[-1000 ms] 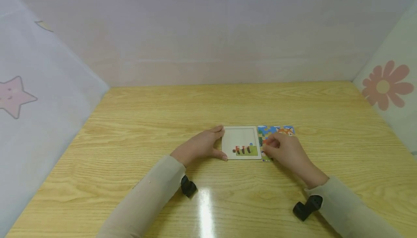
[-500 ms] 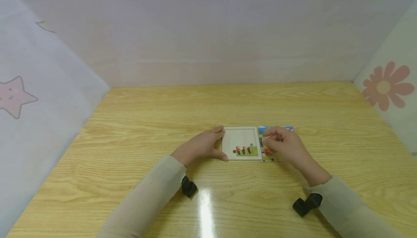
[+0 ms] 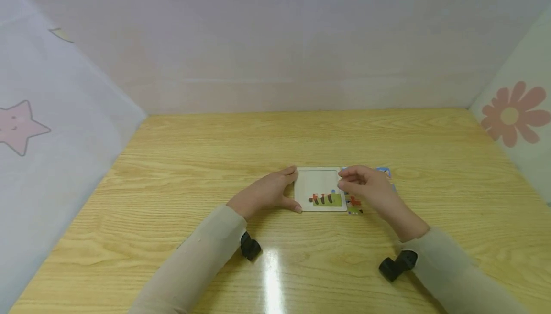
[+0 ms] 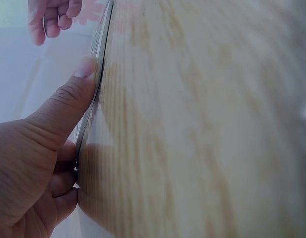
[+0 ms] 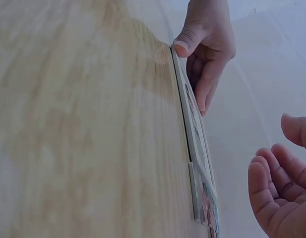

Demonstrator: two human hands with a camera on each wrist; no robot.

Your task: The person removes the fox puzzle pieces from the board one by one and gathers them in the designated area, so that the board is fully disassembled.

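A white puzzle tray (image 3: 317, 180) lies flat on the table. Joined jigsaw pieces (image 3: 328, 200), green with a red and black striped part, fill its near right corner. My left hand (image 3: 268, 192) holds the tray's left side, thumb at the near corner and fingers at the far one. Over the tray's right edge hovers my right hand (image 3: 371, 186), thumb and fingers apart; the right wrist view shows nothing between them. Beneath and beside it lie loose jigsaw pieces (image 3: 355, 204), partly hidden by the hand.
The wood-grain table (image 3: 206, 161) stretches out on all sides of the tray. A pale curtain (image 3: 275, 56) stands behind it, with printed side cloths left and right. Black wrist cameras (image 3: 250, 246) sit at both cuffs.
My right hand has risen from the loose pieces and moved left to the tray's right edge, its thumb and fingers parting. My left hand stays put on the tray.
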